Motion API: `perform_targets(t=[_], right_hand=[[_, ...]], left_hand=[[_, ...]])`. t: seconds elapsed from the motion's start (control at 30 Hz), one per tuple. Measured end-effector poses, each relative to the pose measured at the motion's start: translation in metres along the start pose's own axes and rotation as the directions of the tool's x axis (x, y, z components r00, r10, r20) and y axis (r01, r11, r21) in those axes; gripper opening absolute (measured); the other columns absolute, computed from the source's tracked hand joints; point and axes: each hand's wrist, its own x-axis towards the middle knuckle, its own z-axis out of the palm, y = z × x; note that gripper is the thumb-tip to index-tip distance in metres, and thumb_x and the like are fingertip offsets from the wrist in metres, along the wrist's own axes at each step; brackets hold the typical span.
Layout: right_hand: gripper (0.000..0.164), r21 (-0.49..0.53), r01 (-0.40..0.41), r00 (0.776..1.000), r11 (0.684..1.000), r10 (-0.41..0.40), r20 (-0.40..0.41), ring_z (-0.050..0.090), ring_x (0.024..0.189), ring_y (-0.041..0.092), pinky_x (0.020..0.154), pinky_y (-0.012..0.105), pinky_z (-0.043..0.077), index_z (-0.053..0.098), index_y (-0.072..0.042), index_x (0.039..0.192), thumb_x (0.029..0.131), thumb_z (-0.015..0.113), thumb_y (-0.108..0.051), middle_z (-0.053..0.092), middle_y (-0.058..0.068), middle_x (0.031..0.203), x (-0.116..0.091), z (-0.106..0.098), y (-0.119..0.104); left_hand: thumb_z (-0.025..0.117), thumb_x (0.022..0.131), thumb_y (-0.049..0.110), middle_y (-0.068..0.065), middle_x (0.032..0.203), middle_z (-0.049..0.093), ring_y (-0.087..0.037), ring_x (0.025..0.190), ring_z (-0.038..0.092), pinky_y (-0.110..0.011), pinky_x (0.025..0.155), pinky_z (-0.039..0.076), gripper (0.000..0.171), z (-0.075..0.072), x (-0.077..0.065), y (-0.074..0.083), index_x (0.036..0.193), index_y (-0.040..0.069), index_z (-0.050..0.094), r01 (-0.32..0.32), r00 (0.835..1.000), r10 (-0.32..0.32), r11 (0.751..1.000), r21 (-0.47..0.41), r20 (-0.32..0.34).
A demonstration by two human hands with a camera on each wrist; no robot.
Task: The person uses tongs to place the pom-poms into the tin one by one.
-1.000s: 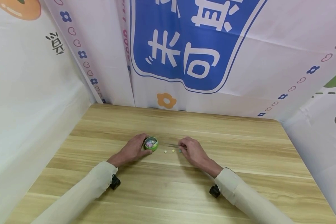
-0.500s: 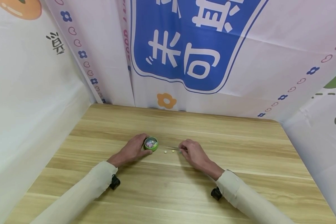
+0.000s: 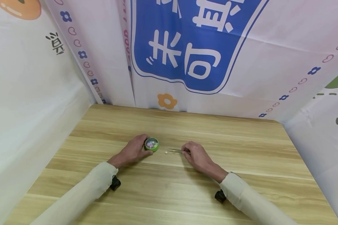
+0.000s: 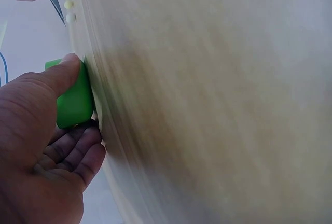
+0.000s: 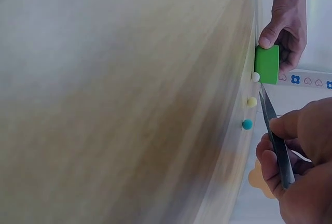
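Observation:
My left hand point(image 3: 132, 148) holds a small round green tin point(image 3: 151, 149), thumb on the near side and fingers behind it. Pastel beads, pink, white and yellow among them, lie inside the open tin. Metal tweezers point(image 5: 279, 149) are pinched between the thumb and fingers of my right hand point(image 3: 197, 157), tips pointing left toward the tin. In a row on the table lie a white bead point(image 5: 256, 77), a yellow bead point(image 5: 251, 102) and a teal bead point(image 5: 247, 124). From the head view, the tweezer tips overlap the yellow bead, and the teal one is hidden by the right hand.
The wood-grain table point(image 3: 163, 193) runs back to a printed white fabric wall point(image 3: 242, 103). Similar fabric hangs at the left and right sides. A black wrist camera point(image 3: 220, 196) sits below the right cuff, another point(image 3: 115, 183) below the left.
My right hand has shifted slightly right and toward me, bringing the tweezers from behind the bead row to over the yellow bead in the head view. The left hand and tin stay put.

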Motion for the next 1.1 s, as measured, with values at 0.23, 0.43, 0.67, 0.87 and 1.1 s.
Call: perform_targets(t=[0.23, 0.43, 0.67, 0.87, 1.1], right_hand=[[0.008, 0.002, -0.003, 1.000, 1.000, 0.003, 0.017, 0.063, 0.085, 0.012, 0.073, 0.026, 0.055, 0.071, -0.005, 0.099, 0.092, 0.066, -0.006, 0.067, 0.003, 0.093, -0.0032, -0.0008, 0.0007], [0.008, 0.011, 0.007, 1.000, 1.000, -0.007, 0.017, 0.063, 0.085, 0.011, 0.072, 0.024, 0.054, 0.071, -0.005, 0.099, 0.092, 0.067, -0.006, 0.067, 0.003, 0.094, -0.0046, -0.0005, 0.0003], [0.009, 0.023, 0.018, 1.000, 1.000, -0.018, 0.017, 0.064, 0.085, 0.012, 0.072, 0.024, 0.055, 0.071, -0.004, 0.100, 0.092, 0.067, -0.006, 0.067, 0.003, 0.094, -0.0054, 0.0003, -0.0023], [0.008, 0.027, 0.003, 0.999, 1.000, -0.004, 0.037, 0.065, 0.085, 0.012, 0.072, 0.024, 0.056, 0.071, -0.005, 0.099, 0.091, 0.067, -0.005, 0.068, 0.004, 0.094, -0.0060, 0.0028, -0.0059], [0.009, 0.023, 0.012, 0.999, 1.000, -0.013, 0.038, 0.065, 0.086, 0.012, 0.074, 0.025, 0.056, 0.071, -0.006, 0.099, 0.091, 0.067, -0.006, 0.068, 0.002, 0.094, -0.0070, 0.0048, -0.0077]], left_hand=[[0.079, 0.084, 0.030, -0.014, 0.117, 0.063, -0.028, 0.109, 0.059, -0.047, 0.094, 0.050, 0.058, -0.0016, -0.0008, 0.0020, 0.126, -0.001, 0.053, -0.002, 1.000, 0.002, 1.000, 0.000, -0.003], [0.079, 0.084, 0.030, -0.014, 0.117, 0.063, -0.028, 0.110, 0.059, -0.047, 0.094, 0.050, 0.058, -0.0017, -0.0009, 0.0023, 0.126, -0.001, 0.053, 0.003, 1.000, -0.003, 1.000, 0.004, -0.002], [0.079, 0.084, 0.030, -0.015, 0.120, 0.062, -0.030, 0.112, 0.059, -0.048, 0.096, 0.049, 0.060, -0.0014, -0.0012, 0.0021, 0.128, -0.002, 0.052, 0.010, 1.000, -0.010, 1.000, 0.000, 0.006], [0.078, 0.085, 0.029, -0.016, 0.120, 0.062, -0.030, 0.113, 0.058, -0.048, 0.097, 0.049, 0.060, -0.0014, -0.0010, 0.0018, 0.128, -0.002, 0.052, 0.004, 1.000, -0.004, 1.000, 0.001, 0.005], [0.078, 0.085, 0.030, -0.015, 0.120, 0.062, -0.029, 0.112, 0.059, -0.047, 0.096, 0.050, 0.060, -0.0013, -0.0013, 0.0009, 0.128, -0.002, 0.052, -0.001, 1.000, 0.001, 1.000, -0.004, 0.000]])
